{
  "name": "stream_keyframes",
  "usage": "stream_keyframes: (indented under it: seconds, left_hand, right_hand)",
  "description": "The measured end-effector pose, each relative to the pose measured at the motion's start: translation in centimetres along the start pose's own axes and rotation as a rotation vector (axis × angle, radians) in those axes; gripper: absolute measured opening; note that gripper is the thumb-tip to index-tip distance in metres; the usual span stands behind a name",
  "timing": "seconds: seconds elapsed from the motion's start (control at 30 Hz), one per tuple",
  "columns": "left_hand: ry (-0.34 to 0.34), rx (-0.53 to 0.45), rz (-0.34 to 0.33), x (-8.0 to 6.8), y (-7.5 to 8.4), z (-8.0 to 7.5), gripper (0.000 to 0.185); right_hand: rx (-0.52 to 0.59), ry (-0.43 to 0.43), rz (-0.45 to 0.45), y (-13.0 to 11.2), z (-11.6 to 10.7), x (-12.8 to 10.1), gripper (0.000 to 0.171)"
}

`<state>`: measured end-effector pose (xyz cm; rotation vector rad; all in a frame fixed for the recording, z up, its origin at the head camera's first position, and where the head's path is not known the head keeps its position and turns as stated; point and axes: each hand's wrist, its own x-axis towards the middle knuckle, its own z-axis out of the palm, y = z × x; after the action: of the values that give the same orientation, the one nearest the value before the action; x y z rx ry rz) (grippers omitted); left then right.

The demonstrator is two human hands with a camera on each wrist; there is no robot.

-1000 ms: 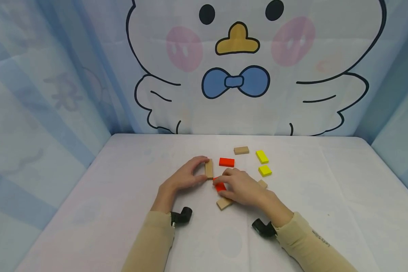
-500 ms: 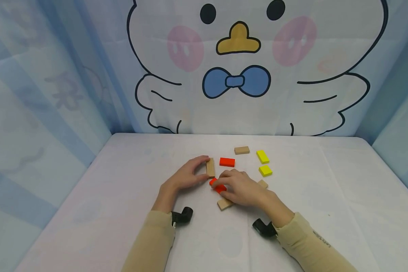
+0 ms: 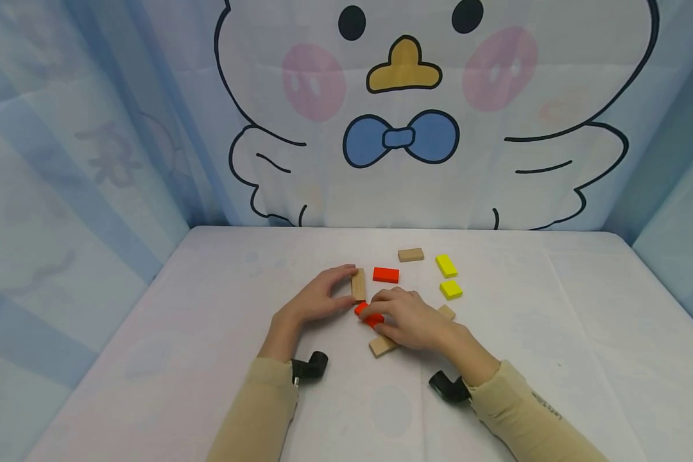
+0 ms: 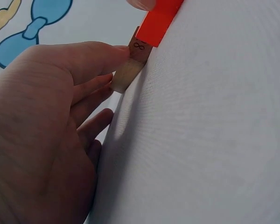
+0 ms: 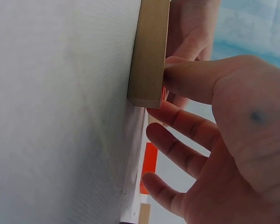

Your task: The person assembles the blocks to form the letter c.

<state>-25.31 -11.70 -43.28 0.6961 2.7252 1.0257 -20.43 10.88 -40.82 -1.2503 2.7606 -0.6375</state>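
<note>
At the middle of the white table [image 3: 208,333], a plain wooden block [image 3: 358,284] stands on edge, its long axis running away from the person, pinched by the left hand [image 3: 317,300]. Touching its near end, a red block [image 3: 368,316] lies angled under the right hand's [image 3: 412,317] curled fingertips. In all: two red blocks, two yellow, four plain wood. The left wrist view alone shows an infinity mark on the held wooden block [image 4: 133,60]. The right wrist view shows the right thumb pressing another wooden block [image 5: 150,51].
</note>
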Motion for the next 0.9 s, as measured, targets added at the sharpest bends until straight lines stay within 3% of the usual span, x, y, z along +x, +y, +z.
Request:
stream_keyframes:
  seconds: [0.23,0.57,0.9]
  left_hand:
    - [0.0,0.003,0.004,0.04,-0.07,0.01,0.057]
    - [-0.013,0.012,0.089,0.01,-0.22,-0.05,0.057]
    - [-0.042,0.027,0.048,-0.26,0.35,-0.19,0.057]
  right_hand:
    - [0.011,-0.006,0.001,-0.06,-0.07,-0.03,0.026]
    - [0.014,-0.013,0.004,-0.11,0.02,0.0,0.027]
    - [0.008,-0.022,-0.001,-0.17,0.08,0.1,0.026]
